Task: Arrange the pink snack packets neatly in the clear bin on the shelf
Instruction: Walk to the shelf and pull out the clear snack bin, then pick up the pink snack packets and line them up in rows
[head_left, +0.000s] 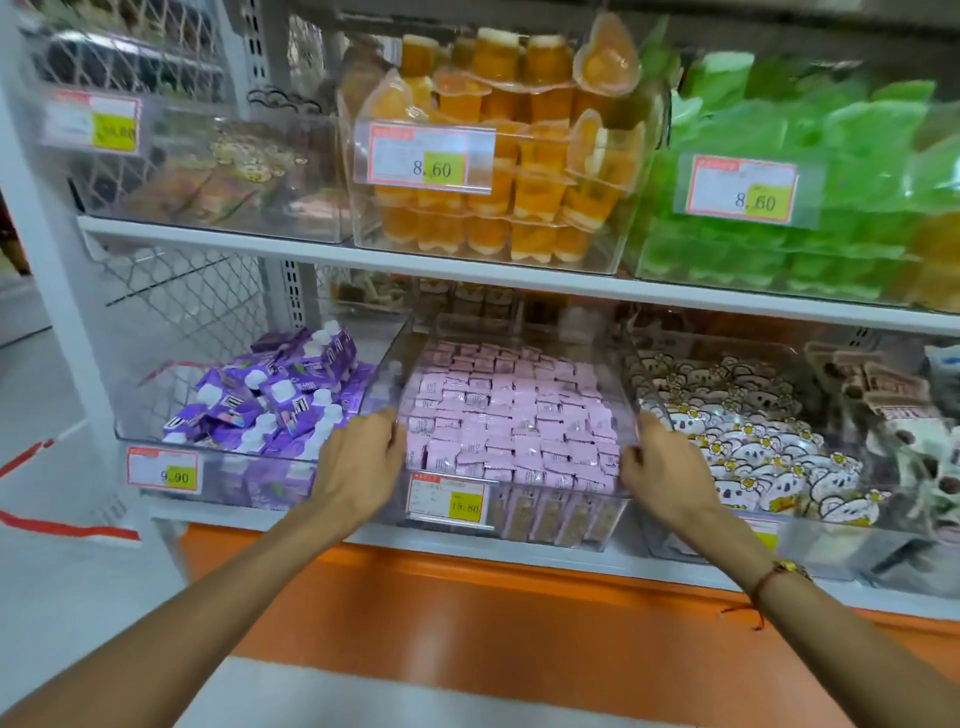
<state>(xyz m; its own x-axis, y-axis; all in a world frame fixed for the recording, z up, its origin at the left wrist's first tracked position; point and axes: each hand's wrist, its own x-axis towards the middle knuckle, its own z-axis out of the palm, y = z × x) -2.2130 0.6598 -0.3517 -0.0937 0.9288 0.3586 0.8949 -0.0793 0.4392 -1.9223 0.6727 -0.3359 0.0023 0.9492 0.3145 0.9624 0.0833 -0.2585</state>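
Note:
A clear bin (524, 325) stands on the lower shelf, in the middle of the view. Several pink snack packets (511, 410) fill it in tidy rows. A price tag (448, 500) reading 15.80 hangs on its front wall. My left hand (358, 460) grips the bin's front left corner, fingers curled over the rim. My right hand (662, 465) grips the front right corner the same way. A red thread bracelet circles my right wrist.
A bin of purple pouches (275, 400) stands to the left, a bin of white flower-print packets (753, 447) to the right. The upper shelf (467, 265) holds orange jelly cups (498, 150) and green packets (810, 171). An orange ledge (467, 603) runs below.

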